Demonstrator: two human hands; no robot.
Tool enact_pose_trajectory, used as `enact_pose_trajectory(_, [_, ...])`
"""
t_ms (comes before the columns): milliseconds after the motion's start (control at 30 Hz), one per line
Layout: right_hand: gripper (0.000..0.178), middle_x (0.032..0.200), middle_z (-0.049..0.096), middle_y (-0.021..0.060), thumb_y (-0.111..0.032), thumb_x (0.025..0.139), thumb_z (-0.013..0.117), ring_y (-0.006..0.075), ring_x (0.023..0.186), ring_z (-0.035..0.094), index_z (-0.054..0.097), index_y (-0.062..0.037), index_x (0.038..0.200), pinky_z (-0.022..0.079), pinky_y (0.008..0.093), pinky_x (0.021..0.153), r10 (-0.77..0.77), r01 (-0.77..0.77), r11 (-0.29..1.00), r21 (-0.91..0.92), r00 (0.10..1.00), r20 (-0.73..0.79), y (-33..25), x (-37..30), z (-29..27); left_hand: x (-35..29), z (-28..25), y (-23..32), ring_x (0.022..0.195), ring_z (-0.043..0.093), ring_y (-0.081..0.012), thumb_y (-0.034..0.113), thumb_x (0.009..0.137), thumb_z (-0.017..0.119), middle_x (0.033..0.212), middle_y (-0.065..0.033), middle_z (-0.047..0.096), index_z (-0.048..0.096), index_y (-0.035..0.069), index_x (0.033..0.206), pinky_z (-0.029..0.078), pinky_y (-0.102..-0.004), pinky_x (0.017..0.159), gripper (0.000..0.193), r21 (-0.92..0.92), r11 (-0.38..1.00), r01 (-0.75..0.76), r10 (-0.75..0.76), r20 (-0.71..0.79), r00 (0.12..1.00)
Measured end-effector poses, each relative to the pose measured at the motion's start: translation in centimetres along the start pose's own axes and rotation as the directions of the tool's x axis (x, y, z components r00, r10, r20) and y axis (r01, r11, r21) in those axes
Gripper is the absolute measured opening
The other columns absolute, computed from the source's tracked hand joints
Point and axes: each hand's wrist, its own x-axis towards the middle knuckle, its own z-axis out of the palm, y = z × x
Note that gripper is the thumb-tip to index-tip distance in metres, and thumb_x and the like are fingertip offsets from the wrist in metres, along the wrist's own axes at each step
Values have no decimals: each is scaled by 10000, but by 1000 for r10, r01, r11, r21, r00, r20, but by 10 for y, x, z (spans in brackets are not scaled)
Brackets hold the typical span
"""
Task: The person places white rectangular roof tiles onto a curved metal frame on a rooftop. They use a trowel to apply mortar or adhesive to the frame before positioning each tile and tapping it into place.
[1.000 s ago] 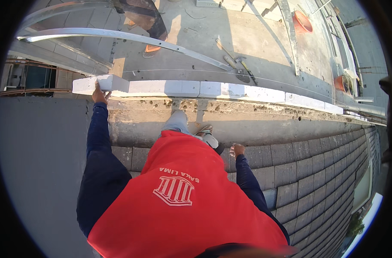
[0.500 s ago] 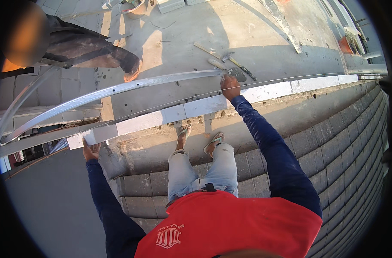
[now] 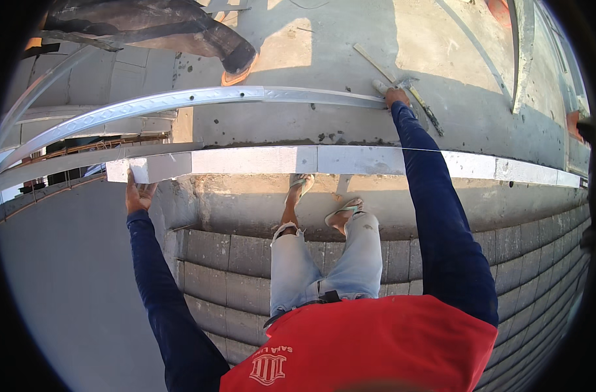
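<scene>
Fingers of my left hand (image 3: 138, 195) curl under the end of the long grey metal strip (image 3: 324, 160) at left of frame; my right hand (image 3: 396, 97), upper centre, closes on the curved steel channel (image 3: 200, 99). I'd judge even support at both ends keeps things level. My sandalled feet (image 3: 324, 199) sit near the concrete ledge (image 3: 258, 206); tiled roof (image 3: 232, 261) below, open slab (image 3: 324, 59) beyond.

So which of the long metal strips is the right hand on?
The right hand rests on the end of the ribbed silvery metal channel lying farther out on the concrete; the left hand touches the nearer, flat pale metal strip.
</scene>
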Motion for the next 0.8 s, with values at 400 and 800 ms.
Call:
enact_pose_trajectory(400, [448,1010,661,259,-284,874,695,367,891,676,573,-3,1201,534,444,788,-16,187,685,704,970,-242,31,-101,-74,0,-1,6,1343,474,-366,383,938,726,1454,-149,419,418,56,1452,526,-615,1026,683,9,995,97,-97,73,993])
enact_pose_trajectory(800, [669,1297,555,322,-138,909,680,460,1121,611,315,15,1448,481,481,965,-476,526,837,153,836,-272,76,-413,-40,16,-18,12,1306,476,-426,294,917,768,1384,-211,428,447,47,1409,491,-602,1069,637,13,967,256,-241,383,892])
